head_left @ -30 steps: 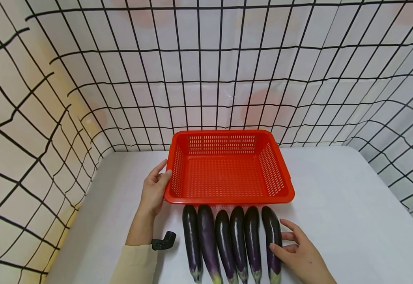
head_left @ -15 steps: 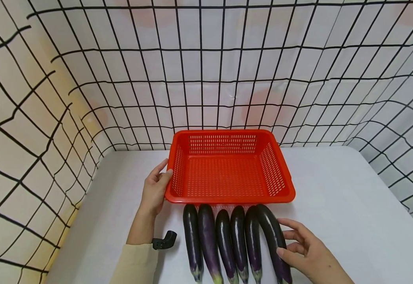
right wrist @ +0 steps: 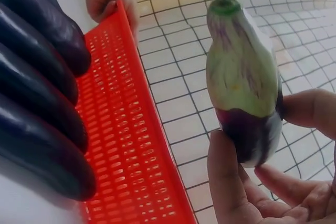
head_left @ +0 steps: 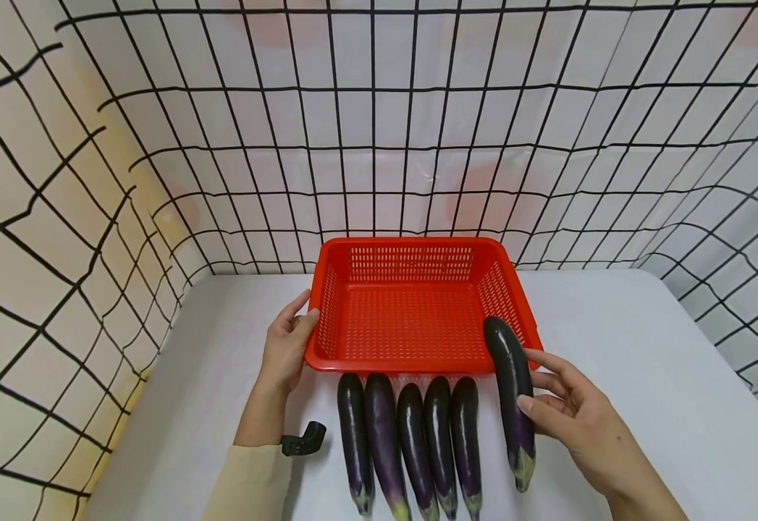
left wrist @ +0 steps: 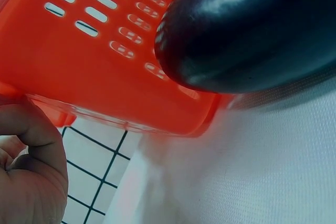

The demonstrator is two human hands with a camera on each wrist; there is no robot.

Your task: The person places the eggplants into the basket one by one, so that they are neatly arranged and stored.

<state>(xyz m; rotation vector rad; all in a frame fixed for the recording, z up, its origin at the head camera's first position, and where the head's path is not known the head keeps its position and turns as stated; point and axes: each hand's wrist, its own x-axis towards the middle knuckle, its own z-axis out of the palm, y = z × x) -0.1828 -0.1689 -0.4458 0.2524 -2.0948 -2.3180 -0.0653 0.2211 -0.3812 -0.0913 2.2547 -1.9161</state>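
Observation:
A red plastic basket (head_left: 411,365) with slotted walls stands on the white table, nothing inside it. My left hand (head_left: 285,347) grips its left rim, the thumb over the edge; the left wrist view also shows curled fingers (left wrist: 31,145) at the rim. In my right hand (head_left: 570,405) a dark purple eggplant (head_left: 512,391) is pinched between thumb and fingers, raised, its rounded end over the basket's front right corner. The right wrist view shows its green stem end (right wrist: 239,72) towards the camera. Several more eggplants (head_left: 411,449) lie side by side before the basket.
Black wire grid panels (head_left: 405,145) enclose the table at the back and both sides. A black wrist-worn device (head_left: 305,439) sits on the left forearm. White table surface (head_left: 613,347) extends to the right of the basket.
My right hand has lifted the rightmost eggplant off the table, up and forward to the basket's front right corner. The left hand keeps its grip on the rim.

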